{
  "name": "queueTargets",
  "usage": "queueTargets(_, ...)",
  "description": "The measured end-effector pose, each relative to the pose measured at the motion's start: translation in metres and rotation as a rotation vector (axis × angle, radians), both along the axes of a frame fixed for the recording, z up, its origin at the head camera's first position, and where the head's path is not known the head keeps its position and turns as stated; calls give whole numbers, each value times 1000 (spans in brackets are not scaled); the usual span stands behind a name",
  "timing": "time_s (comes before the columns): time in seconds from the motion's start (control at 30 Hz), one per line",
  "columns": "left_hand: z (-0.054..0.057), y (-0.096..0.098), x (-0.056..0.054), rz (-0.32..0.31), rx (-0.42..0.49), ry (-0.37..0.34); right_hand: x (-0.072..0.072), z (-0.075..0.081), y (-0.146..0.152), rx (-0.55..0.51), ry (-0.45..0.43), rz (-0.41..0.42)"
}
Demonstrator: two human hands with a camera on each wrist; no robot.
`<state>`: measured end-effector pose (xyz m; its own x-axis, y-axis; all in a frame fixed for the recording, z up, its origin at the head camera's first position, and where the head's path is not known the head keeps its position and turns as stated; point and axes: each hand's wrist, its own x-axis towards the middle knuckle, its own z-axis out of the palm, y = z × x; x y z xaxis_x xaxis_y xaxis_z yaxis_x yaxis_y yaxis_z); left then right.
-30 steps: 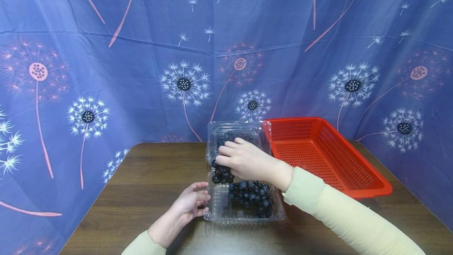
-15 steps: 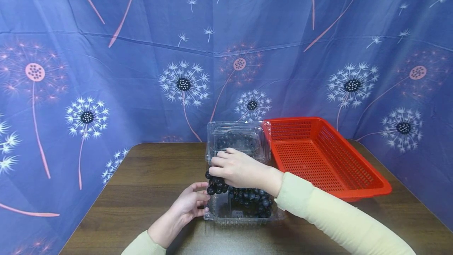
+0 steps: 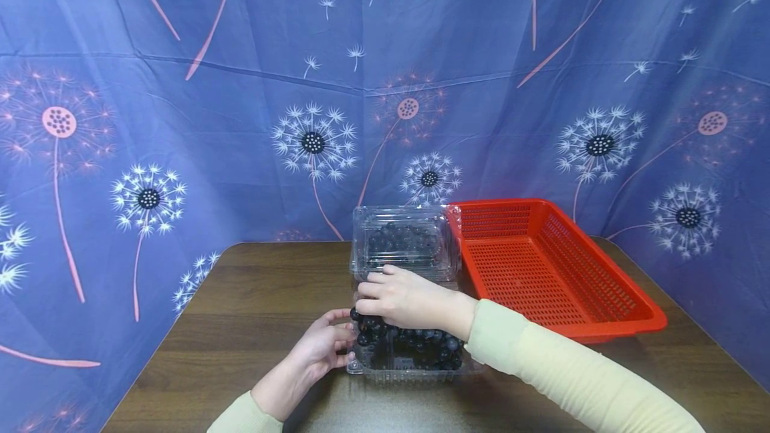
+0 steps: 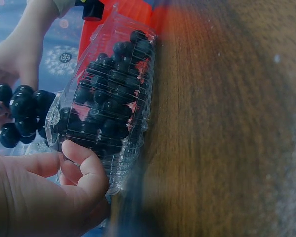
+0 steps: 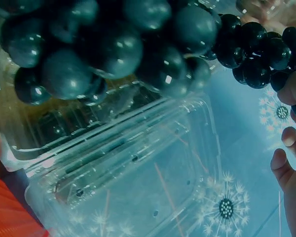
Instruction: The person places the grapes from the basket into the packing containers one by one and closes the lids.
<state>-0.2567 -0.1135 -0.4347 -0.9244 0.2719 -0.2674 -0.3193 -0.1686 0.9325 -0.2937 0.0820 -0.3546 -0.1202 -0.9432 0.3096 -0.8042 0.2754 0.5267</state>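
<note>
A clear plastic clamshell container (image 3: pixel 415 375) stands with its lid (image 3: pixel 403 214) raised at the back. Dark grapes (image 4: pixel 108 98) fill its right part. My right hand (image 3: pixel 409 299) pinches a second bunch of dark grapes (image 4: pixel 24 111) from above, over the container's left part. In the right wrist view, this held bunch (image 5: pixel 259 54) hangs beside the larger bunch (image 5: pixel 113 44). My left hand (image 3: pixel 321 346) is at the container's left side; the left wrist view has its thumb and curled fingers (image 4: pixel 86 160) gripping the rim.
To the right is a red plastic basket (image 3: pixel 511 266) with perforated walls, its left rim close to the clamshell lid. All of this stands on a brown wooden table (image 3: pixel 283 286). A blue cloth (image 3: pixel 240 152) with dandelion prints hangs behind and at both sides.
My right hand has come down and toward me with the bunch of grapes, from near the lid to low over the container's left part. The left hand keeps its place.
</note>
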Motion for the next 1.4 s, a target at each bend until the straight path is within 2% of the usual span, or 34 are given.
queueTargets(0.43,1,0,1,4,-2,-6,0,-12,3,42,8,13)
queueTargets(0.73,3,0,2,5,-5,-6,3,-19,11,109,2,24)
queueTargets(1.0,2,0,2,19,-8,-8,4,-23,19,182,-39,53)
queueTargets(1.27,3,0,2,25,-21,-11,4,-28,27,277,41,57)
queueTargets(1.4,3,0,2,23,-23,-12,5,-33,30,300,42,73)
